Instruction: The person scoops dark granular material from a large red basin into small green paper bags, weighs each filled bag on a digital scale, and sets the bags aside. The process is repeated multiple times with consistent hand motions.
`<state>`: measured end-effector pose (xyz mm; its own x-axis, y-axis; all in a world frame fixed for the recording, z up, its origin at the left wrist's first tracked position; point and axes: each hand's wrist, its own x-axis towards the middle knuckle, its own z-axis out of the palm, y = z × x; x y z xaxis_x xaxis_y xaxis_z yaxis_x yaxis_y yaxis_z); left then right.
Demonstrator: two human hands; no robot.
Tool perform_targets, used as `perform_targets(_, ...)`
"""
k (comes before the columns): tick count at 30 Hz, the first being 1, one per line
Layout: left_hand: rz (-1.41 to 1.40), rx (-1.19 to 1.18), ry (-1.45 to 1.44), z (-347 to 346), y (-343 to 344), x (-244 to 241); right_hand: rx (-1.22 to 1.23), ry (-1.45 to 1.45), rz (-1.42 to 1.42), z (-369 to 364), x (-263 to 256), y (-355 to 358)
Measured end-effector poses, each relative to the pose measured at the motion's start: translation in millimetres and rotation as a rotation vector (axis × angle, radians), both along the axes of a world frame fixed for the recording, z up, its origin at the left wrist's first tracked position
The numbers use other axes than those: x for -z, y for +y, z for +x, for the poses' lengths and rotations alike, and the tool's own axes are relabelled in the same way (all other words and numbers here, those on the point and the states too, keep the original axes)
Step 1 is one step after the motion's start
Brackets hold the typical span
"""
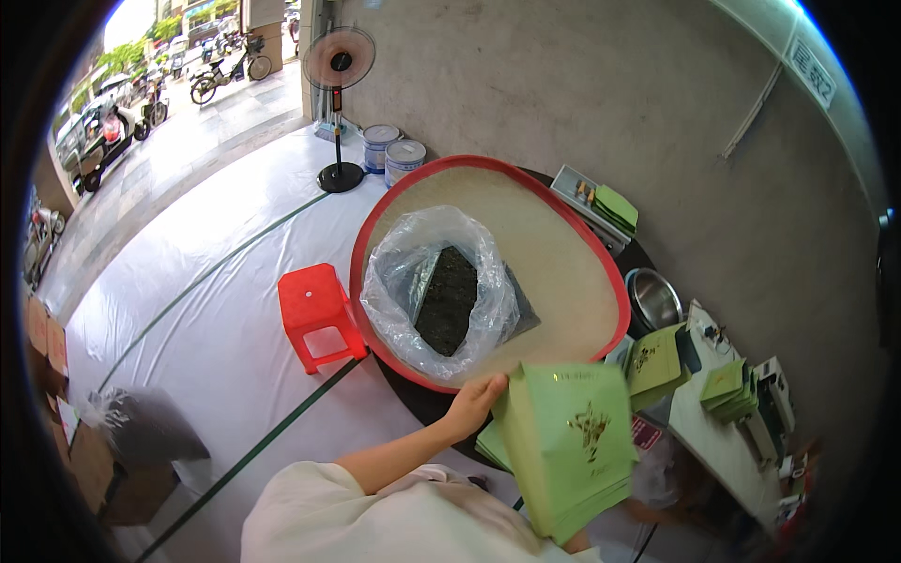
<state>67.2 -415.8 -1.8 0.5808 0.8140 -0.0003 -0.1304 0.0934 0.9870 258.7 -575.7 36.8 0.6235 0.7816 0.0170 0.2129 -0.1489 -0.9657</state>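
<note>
My left hand grips the upper left edge of a green paper bag with gold print, at the front of a stack of similar bags. My right hand is hidden behind the bags; only a bit of skin shows below them. Beyond the bags, a large round tray with a red rim bears an open clear plastic bag. Dark loose material, perhaps tea leaves, lies inside it.
A red plastic stool stands left of the tray. At the right are a steel bowl, more green bags and a white table. A standing fan and paint buckets stand by the wall.
</note>
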Motion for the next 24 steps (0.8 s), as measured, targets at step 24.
perform_targets(24,1.04,-0.127,0.203,49,21,-50,-0.01,0.19,0.075,21,29,76)
